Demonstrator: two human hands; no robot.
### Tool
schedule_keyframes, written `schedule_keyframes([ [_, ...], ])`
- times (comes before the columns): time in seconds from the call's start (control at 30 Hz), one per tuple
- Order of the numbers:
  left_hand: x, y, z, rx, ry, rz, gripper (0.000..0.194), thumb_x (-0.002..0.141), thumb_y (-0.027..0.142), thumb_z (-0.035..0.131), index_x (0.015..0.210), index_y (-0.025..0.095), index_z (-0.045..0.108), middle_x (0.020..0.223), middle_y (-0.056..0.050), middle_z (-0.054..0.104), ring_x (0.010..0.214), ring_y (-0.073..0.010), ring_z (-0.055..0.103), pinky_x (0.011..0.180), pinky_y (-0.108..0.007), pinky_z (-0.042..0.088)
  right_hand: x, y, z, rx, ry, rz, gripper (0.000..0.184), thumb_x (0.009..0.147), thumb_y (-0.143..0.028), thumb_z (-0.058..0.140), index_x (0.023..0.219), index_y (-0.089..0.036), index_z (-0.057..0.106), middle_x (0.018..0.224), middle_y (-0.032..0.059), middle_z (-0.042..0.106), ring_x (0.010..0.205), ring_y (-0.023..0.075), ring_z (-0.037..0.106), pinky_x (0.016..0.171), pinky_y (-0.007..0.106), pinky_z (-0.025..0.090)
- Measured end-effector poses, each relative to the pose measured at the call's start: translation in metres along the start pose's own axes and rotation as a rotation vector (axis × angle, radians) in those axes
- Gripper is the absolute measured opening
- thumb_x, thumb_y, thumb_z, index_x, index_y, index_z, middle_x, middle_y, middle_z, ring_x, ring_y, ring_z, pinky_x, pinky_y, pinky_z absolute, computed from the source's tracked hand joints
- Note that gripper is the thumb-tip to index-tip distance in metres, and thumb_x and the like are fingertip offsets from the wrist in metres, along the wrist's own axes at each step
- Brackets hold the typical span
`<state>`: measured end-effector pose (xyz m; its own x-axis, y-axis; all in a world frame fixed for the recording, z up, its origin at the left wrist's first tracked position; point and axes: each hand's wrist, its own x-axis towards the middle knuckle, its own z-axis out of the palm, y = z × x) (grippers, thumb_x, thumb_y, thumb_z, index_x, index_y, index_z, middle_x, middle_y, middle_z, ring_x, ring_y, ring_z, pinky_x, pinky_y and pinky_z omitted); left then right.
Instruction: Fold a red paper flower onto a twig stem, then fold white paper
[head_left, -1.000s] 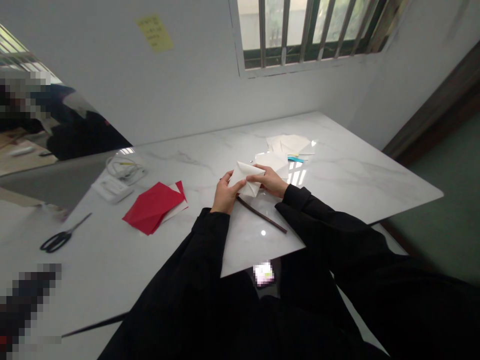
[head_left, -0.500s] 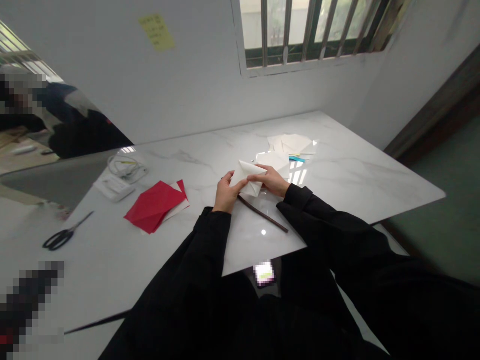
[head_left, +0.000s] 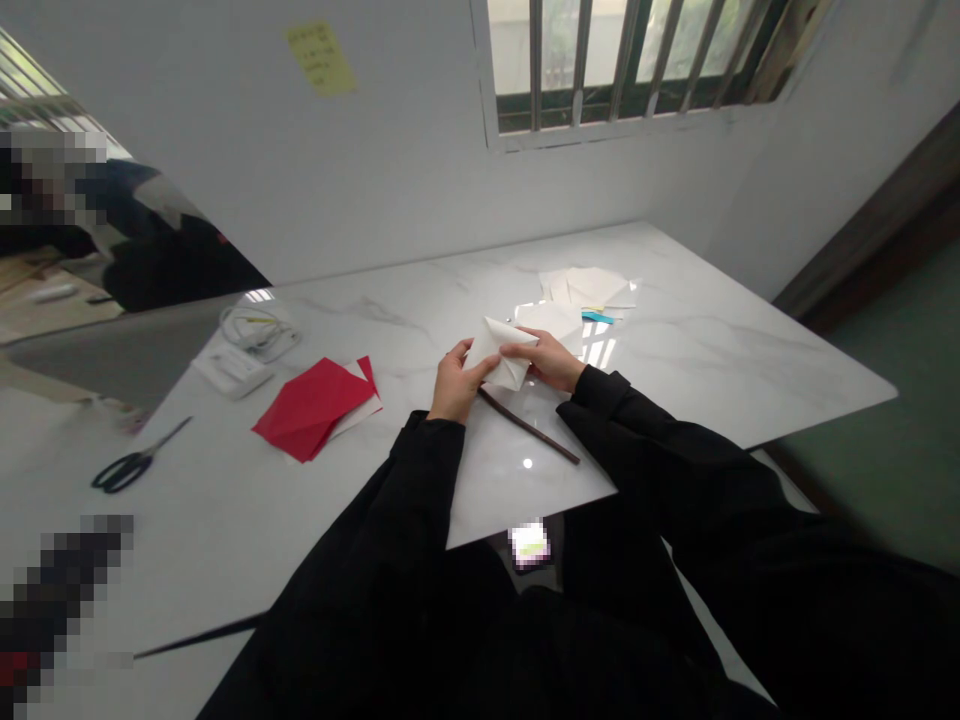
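Note:
Between my two hands is a folded piece of white paper point(head_left: 504, 342), held above the table with one corner pointing up and away from me. My left hand point(head_left: 452, 386) grips its left side, the thumb lying across the front. On the right side my right hand point(head_left: 553, 360) pinches the paper, its thumb near the middle fold. The fingers behind the paper are partly hidden. Just below lies a thin dark brown stick point(head_left: 531, 428), slanting down to the right on the table. More white paper sheets point(head_left: 551, 320) lie behind my right hand.
Red paper sheets point(head_left: 315, 408) with white ones beneath lie left of my hands. Black-handled scissors point(head_left: 129, 468) and a white box with a cable point(head_left: 234, 370) sit farther left. A blue strip point(head_left: 598, 317) rests by papers at the back. The marbled table point(head_left: 787, 370) meets the wall.
The view has shifted slightly. Both hands still hold the white paper in nearly the same place, and its lower folds look a little flatter.

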<state>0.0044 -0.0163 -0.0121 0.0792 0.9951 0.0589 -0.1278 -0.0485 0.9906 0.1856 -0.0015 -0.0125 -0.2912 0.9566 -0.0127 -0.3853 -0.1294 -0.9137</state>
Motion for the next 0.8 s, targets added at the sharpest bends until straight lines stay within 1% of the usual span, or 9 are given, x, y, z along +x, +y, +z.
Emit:
schedule_keyframes([
  [0.17,0.0003,-0.0006,-0.0011,0.026,0.013,0.01,0.061,0.065,0.04,0.094,0.117,0.016,0.071,0.102,-0.007,0.078,0.088,-0.0239,0.072,0.078,-0.034,0.058,0.0018,0.002,-0.0012,-0.011,0.019,-0.004,0.054,0.074,-0.058,0.093,0.109,-0.02,0.076,0.094,0.0038,0.078,0.079,0.0193,0.068,0.067,0.028,0.056],
  [0.23,0.0006,-0.0008,-0.0014,0.034,0.017,0.012,0.06,0.065,0.04,0.094,0.116,0.017,0.072,0.102,-0.007,0.078,0.088,-0.0239,0.072,0.077,-0.033,0.058,0.0006,0.0004,-0.0007,-0.002,-0.001,0.003,0.057,0.076,-0.067,0.089,0.107,-0.022,0.076,0.096,0.0045,0.079,0.082,0.0206,0.07,0.07,0.029,0.057],
  [0.37,0.0017,-0.0025,-0.002,0.032,0.028,0.008,0.059,0.065,0.039,0.095,0.115,0.017,0.072,0.103,-0.007,0.079,0.088,-0.0233,0.072,0.077,-0.032,0.058,-0.001,-0.0053,-0.0015,0.058,-0.047,0.057,0.072,0.081,-0.092,0.067,0.104,-0.024,0.073,0.093,0.0064,0.078,0.091,0.025,0.073,0.071,0.032,0.058],
  [0.47,0.0024,-0.004,-0.0023,0.028,0.028,0.007,0.059,0.065,0.039,0.095,0.115,0.017,0.073,0.103,-0.007,0.08,0.088,-0.023,0.073,0.077,-0.032,0.058,0.0022,-0.006,-0.0049,0.072,-0.015,0.094,0.078,0.083,-0.098,0.056,0.106,-0.025,0.071,0.091,0.0063,0.077,0.096,0.0264,0.074,0.07,0.032,0.058],
  [0.5,0.0024,-0.0042,-0.0024,0.029,0.027,0.009,0.059,0.065,0.039,0.095,0.115,0.017,0.073,0.103,-0.007,0.08,0.088,-0.0231,0.073,0.078,-0.032,0.058,0.0038,-0.0051,-0.006,0.075,0.005,0.101,0.076,0.084,-0.096,0.058,0.106,-0.025,0.07,0.092,0.0061,0.077,0.097,0.0264,0.074,0.071,0.032,0.058],
  [0.57,0.0024,-0.004,-0.0025,0.038,0.029,0.013,0.059,0.065,0.039,0.094,0.115,0.017,0.073,0.103,-0.007,0.079,0.088,-0.0232,0.073,0.077,-0.032,0.058,0.0065,-0.0021,-0.0072,0.077,0.043,0.098,0.065,0.084,-0.086,0.069,0.104,-0.024,0.071,0.092,0.0052,0.077,0.094,0.0254,0.073,0.071,0.032,0.057],
  [0.67,0.0018,-0.0028,-0.0025,0.04,0.028,0.018,0.059,0.065,0.039,0.094,0.115,0.017,0.073,0.101,-0.006,0.079,0.086,-0.0228,0.072,0.076,-0.032,0.059,0.0071,0.0021,-0.0062,0.035,0.06,0.054,0.045,0.077,-0.058,0.089,0.1,-0.023,0.073,0.088,0.0018,0.075,0.082,0.0209,0.069,0.067,0.029,0.055],
  [0.73,0.0014,-0.0019,-0.0024,0.028,0.021,0.021,0.06,0.064,0.038,0.094,0.116,0.017,0.073,0.1,-0.005,0.079,0.085,-0.0223,0.072,0.076,-0.032,0.059,0.0055,0.0032,-0.0046,-0.012,0.045,0.017,0.041,0.072,-0.045,0.093,0.101,-0.022,0.075,0.085,-0.0001,0.074,0.077,0.0183,0.066,0.066,0.027,0.054],
  [0.8,0.0011,-0.0013,-0.0022,0.016,0.015,0.022,0.06,0.063,0.037,0.094,0.116,0.017,0.072,0.099,-0.005,0.079,0.084,-0.0216,0.072,0.076,-0.032,0.059,0.0035,0.0033,-0.0034,-0.049,0.032,-0.012,0.041,0.069,-0.039,0.093,0.102,-0.021,0.076,0.085,-0.0006,0.075,0.076,0.0175,0.066,0.068,0.027,0.055],
])
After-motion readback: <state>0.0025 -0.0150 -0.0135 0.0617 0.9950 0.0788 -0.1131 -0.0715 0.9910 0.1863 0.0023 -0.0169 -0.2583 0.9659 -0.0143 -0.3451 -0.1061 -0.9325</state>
